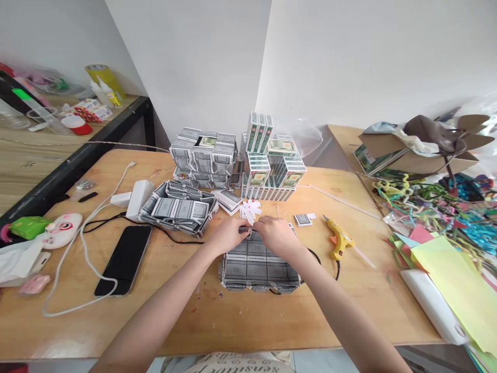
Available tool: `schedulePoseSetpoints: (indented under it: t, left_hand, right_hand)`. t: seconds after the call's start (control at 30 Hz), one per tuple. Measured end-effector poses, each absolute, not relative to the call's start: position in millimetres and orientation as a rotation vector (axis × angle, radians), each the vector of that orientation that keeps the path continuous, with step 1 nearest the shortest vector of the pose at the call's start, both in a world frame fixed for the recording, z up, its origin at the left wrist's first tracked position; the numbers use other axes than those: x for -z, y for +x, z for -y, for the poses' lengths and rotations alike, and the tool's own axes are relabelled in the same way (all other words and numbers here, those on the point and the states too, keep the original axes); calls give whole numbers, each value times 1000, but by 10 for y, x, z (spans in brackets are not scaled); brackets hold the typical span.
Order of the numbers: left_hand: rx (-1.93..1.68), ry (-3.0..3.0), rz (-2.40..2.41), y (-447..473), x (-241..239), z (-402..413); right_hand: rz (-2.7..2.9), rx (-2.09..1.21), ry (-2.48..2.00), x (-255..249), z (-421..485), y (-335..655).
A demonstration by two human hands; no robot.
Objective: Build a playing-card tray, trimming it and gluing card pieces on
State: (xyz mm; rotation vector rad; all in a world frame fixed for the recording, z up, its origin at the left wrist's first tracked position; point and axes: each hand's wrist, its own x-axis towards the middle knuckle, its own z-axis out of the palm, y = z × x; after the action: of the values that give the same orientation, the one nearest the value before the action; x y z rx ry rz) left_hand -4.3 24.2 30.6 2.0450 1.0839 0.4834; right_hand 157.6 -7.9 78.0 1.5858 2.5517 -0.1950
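A shallow box made of grey-backed playing cards (245, 267) sits on the table in front of me. My left hand (232, 234) is closed at its far rim, pinching a grey-backed playing card (245, 229). Beside it, my right hand (277, 235) has its fingers bent over the same rim, closed around the card edge; its fingertips are partly hidden. Just beyond the hands lie white card scraps (250, 210) with red marks. A few loose playing cards (227, 199) rest behind my left hand.
Another open card box (178, 210) and a stacked card structure (205, 155) stand left of boxed card decks (258, 171). A yellow glue gun (340, 241) lies at right near a small card pile (303, 220). At left are a phone (124, 259) and a white cable (58, 285).
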Motion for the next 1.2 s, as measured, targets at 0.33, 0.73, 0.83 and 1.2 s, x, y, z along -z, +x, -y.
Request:
schedulePoseSetpoints:
  t: [0.33, 0.73, 0.83, 1.2]
  left_hand:
    - [-440, 2064, -1095, -53, -347, -235]
    - [-463, 2057, -1078, -39, -332, -235]
    - [-456, 2056, -1096, -33, -333, -239]
    - [-480, 2034, -1100, -75, -331, -234]
  right_hand:
    - [-2525, 232, 1459, -853, 25, 1519]
    - [-2486, 265, 1533, -777, 54, 1534]
    - [-2464, 261, 1597, -743, 62, 1515]
    - [-2573, 431, 1923, -672, 147, 1706]
